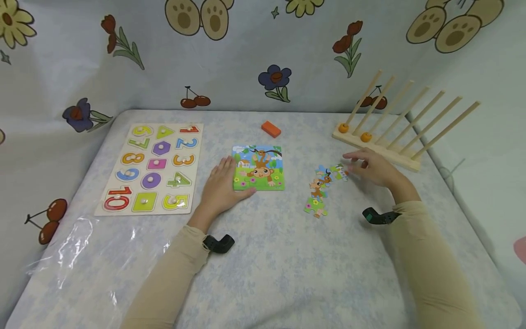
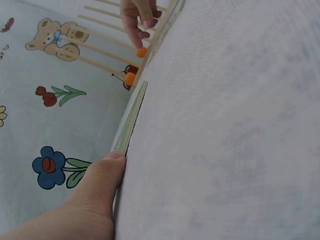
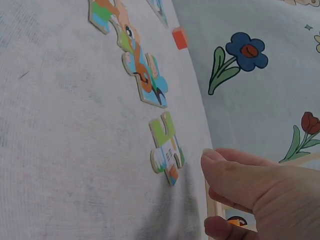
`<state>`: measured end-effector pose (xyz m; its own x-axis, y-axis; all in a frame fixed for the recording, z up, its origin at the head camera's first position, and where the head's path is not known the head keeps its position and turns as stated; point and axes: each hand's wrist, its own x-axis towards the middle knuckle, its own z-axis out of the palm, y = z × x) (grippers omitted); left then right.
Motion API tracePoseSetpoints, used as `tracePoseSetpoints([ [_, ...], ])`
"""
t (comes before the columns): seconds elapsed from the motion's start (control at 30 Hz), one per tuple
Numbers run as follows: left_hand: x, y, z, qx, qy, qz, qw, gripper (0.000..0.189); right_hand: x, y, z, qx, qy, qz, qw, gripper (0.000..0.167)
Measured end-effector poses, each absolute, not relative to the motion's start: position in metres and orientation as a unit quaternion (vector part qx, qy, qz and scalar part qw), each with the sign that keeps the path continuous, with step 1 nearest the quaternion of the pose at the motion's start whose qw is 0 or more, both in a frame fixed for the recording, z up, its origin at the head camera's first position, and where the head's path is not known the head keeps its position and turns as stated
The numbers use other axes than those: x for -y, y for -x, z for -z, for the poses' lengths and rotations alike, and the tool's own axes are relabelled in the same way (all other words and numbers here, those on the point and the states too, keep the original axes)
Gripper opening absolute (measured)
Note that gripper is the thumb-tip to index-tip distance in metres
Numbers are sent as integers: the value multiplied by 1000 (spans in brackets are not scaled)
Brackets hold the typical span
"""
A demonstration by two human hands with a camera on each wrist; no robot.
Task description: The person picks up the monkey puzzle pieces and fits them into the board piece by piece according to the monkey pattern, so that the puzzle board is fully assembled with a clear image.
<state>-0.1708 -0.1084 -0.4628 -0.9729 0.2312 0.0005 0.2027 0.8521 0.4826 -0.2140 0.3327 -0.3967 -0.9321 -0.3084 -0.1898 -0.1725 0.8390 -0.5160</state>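
While 1 hand [image 1: 222,185] touches 1 puzzle [image 1: 260,169], 4 pieces [image 1: 317,186] lie nearby.

1. The left hand [image 2: 87,200] reaches in from the lower left, its thumb tip touching the edge of a board [image 2: 131,117].
2. The board, seen almost edge-on, shows a green face.
3. At the top, the right hand [image 2: 139,17] hangs before a rack [image 2: 159,35] of rods, fingers bent, near two orange beads [image 2: 130,78].
4. Pale cloth [image 2: 225,125] fills the right.
5. Behind, a wall [image 2: 30,115] bears a printed bear [image 2: 62,50], tulip [image 2: 50,99] and blue flower [image 2: 48,167].
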Motion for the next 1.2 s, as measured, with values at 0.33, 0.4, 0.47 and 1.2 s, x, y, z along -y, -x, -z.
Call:
tracePoseSetpoints([
  [0.33,108,170,462,-962,-112,-247,31,117,-335,209,413,-935,164,265,168,53],
  [0.4,108,170,462,-962,-112,-246,31,116,-334,209,414,-935,169,262,169,53],
  [0.47,108,170,462,-963,-112,-245,31,116,-334,209,414,-936,167,260,172,53],
  [1.2,108,171,463,-963,-111,-244,29,117,-322,213,407,-925,69,358,111,41],
])
